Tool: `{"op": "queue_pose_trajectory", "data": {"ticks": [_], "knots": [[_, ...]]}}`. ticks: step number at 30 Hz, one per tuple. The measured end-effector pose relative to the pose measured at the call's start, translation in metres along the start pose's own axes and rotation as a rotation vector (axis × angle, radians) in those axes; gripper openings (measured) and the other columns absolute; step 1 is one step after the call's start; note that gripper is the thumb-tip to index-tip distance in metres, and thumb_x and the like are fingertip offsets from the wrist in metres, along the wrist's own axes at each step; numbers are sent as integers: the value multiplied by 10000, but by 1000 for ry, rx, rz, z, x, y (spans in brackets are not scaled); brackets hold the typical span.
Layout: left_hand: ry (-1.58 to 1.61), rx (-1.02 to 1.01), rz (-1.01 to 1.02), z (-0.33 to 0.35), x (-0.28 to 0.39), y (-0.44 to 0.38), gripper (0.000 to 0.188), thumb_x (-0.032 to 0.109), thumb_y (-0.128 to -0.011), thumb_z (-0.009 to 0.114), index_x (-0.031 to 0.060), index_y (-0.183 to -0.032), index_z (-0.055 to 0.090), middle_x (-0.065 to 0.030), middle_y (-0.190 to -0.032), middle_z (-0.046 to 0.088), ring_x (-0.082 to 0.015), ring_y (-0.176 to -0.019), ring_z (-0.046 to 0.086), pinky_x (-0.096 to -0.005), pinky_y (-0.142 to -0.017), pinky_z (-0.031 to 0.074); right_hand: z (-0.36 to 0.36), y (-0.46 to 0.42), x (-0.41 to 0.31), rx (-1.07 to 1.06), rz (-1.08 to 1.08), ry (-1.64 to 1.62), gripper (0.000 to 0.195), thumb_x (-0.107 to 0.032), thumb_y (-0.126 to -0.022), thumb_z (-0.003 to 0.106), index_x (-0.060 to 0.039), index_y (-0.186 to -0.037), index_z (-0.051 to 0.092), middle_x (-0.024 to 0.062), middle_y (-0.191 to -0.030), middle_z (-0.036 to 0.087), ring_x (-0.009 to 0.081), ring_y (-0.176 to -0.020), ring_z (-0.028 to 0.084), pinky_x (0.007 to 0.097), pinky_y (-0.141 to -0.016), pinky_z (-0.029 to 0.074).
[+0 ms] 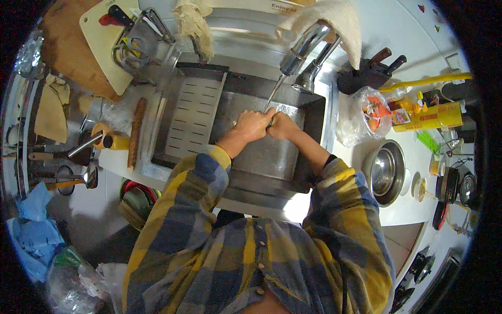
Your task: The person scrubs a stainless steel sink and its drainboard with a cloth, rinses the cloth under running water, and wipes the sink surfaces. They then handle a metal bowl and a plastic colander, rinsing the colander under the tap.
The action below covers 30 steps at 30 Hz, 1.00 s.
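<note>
Water runs in a thin stream (pixel 275 92) from a chrome faucet (pixel 299 55) over a dark steel sink (pixel 251 165). My left hand (pixel 251 125) and my right hand (pixel 283 125) meet under the stream, fingers curled and close together. Between them shows a small dark bit of something (pixel 269 123); the fingers hide most of it, and what it is cannot be told. A slotted drainer tray (pixel 192 117) lies in the left part of the sink.
Left of the sink stand a wooden rolling pin (pixel 137 133), a cutting board (pixel 106 47) and a utensil holder. On the right are a knife block (pixel 361 76), a plastic bag (pixel 355 121), steel bowls (pixel 398 172) and bottles. Cloths hang behind.
</note>
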<state>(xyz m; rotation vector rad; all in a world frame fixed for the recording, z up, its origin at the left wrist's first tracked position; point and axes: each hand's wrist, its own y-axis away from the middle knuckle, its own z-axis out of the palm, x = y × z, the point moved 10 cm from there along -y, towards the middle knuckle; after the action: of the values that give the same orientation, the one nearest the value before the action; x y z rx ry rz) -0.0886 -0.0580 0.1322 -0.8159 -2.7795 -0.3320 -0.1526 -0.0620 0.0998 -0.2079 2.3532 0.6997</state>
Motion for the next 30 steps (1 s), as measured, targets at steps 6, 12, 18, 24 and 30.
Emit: {"op": "queue_pose_trajectory", "data": {"ticks": [6, 12, 18, 24, 30], "knots": [[122, 204, -54, -9, -2, 7, 543, 142, -753, 611, 232, -1267, 463, -176, -864, 658, -372, -802, 657, -512, -688, 505, 4, 6, 7, -277, 99, -143, 347, -288, -704, 735, 5, -857, 631, 104, -706, 630, 197, -641, 646, 347, -510, 514], [498, 165, -456, 49, -64, 9, 381, 110, -706, 597, 40, -1081, 596, -233, -880, 656, -399, -837, 647, -477, -733, 510, -64, 3, 6, -35, -359, 33, 629, -345, -796, 726, 41, -1235, 494, 155, -989, 632, 233, -900, 638, 343, -752, 524], [1160, -84, -835, 49, -82, 61, 180, 112, -702, 693, 11, -721, 546, -119, -622, 554, -203, -447, 490, -363, -408, 360, -100, -29, 34, 75, 4, -204, 512, -378, -947, 520, 93, -1144, 562, 150, -1005, 661, 195, -698, 659, 299, -518, 483], [1579, -205, -910, 47, -71, 77, 241, 162, -764, 712, 107, -702, 485, -3, -540, 461, -79, -359, 326, -245, -324, 220, -118, -47, 40, 290, -5, -136, 290, -233, -927, 540, 28, -1011, 636, 144, -780, 670, 255, -611, 637, 387, -618, 526], [2128, -576, -754, 70, -20, 83, 185, 207, -827, 646, 129, -746, 499, 33, -529, 421, -58, -360, 317, -215, -324, 216, -51, 88, -102, 484, -818, 452, 589, -149, -751, 643, -140, -1317, 482, 130, -1368, 442, 319, -1266, 429, 480, -1041, 353]]}}
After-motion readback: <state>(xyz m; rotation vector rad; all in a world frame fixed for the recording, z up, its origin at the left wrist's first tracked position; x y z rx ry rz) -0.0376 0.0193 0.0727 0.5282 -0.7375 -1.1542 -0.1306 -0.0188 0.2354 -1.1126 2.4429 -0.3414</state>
